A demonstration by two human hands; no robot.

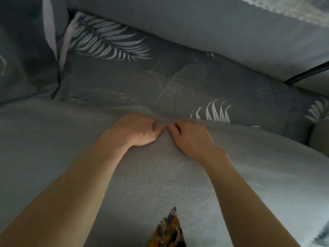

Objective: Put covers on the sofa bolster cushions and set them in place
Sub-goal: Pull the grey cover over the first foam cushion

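Note:
A large bolster cushion in a plain grey woven cover lies across the foreground. My left hand and my right hand meet at its far edge, both pinching the cover's fabric, knuckles almost touching. What the fingertips hold beyond the fabric is hidden. Behind it lies a dark grey cushion with a white feather print, resting against the sofa back.
Another feather-print cushion stands at the left, beside a pale fabric strip. A black cable or rod crosses at the right. A patterned orange and dark cloth shows at the bottom edge.

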